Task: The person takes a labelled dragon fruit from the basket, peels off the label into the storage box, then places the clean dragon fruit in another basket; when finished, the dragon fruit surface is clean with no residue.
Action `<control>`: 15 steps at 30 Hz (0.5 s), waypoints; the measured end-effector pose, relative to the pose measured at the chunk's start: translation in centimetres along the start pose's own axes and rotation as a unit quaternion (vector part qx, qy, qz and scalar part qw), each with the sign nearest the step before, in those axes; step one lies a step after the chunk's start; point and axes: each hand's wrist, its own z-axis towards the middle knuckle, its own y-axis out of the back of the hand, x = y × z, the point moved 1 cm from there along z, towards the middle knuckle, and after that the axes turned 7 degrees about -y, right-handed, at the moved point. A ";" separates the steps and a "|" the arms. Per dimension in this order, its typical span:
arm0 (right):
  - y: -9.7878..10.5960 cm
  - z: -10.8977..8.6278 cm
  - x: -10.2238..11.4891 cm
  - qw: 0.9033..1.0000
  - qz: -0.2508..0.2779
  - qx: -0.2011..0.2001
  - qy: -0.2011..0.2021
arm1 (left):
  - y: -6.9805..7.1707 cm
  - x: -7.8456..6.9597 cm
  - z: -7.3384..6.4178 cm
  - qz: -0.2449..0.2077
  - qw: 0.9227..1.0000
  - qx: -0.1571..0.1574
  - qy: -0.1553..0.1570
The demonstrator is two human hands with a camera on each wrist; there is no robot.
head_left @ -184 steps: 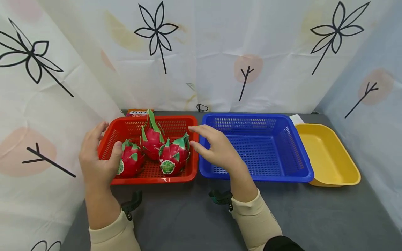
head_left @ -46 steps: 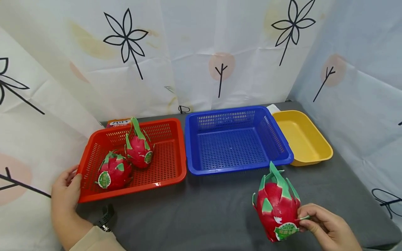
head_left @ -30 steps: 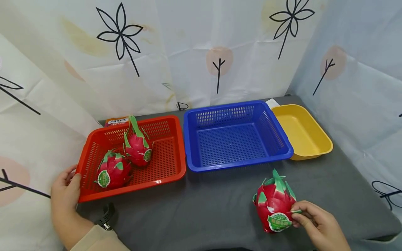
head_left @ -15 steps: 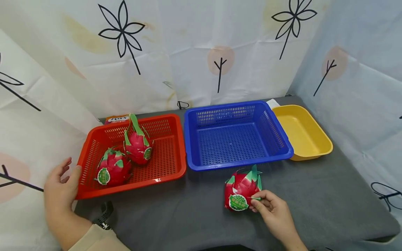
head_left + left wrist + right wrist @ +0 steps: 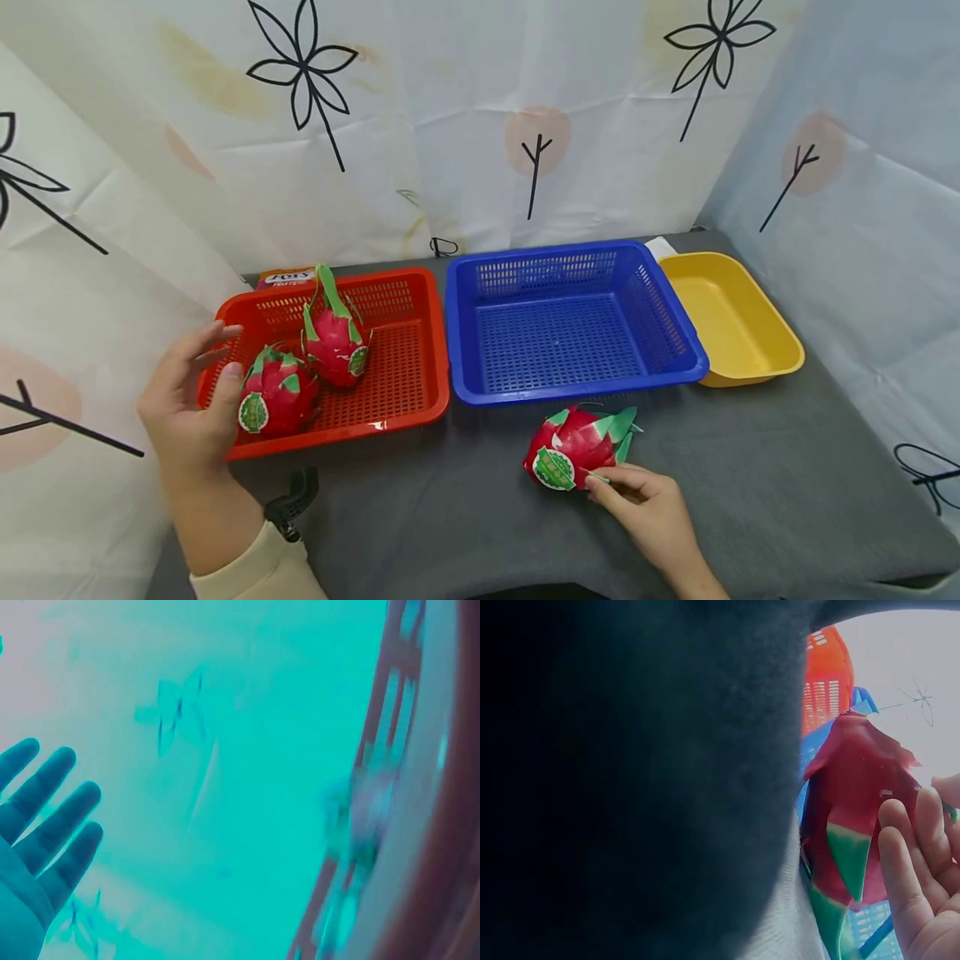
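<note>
My right hand (image 5: 648, 512) pinches a red dragon fruit (image 5: 573, 446) by a green-tipped scale at its side. The fruit is tilted, its leafy end toward the right, with a round green-and-white sticker facing me. It stands over the grey table in front of the blue basket; whether it touches the cloth I cannot tell. In the right wrist view, fingers (image 5: 904, 877) lie beside the same dragon fruit (image 5: 855, 772). My left hand (image 5: 191, 408), fingers spread, hovers by the left side of the red basket (image 5: 437, 358). Two more dragon fruits (image 5: 277, 404) (image 5: 336, 343) sit inside that basket.
The blue basket (image 5: 577, 392) stands right of the red one, and a yellow tray (image 5: 787, 362) is beyond it. An orange packet (image 5: 287, 277) lies behind the red basket. Patterned white cloth (image 5: 465, 167) walls the grey table (image 5: 810, 475) at back and sides.
One dragon fruit, in the red basket 6 seconds ago, is now in my right hand, which has carried it leftward. It has tipped further. My left hand has let go of the basket's edge.
</note>
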 end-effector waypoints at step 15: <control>-0.7 0.4 -0.2 0.997 -0.025 -0.042 0.065 | -11.8 0.0 -4.0 -0.180 0.940 0.290 -0.022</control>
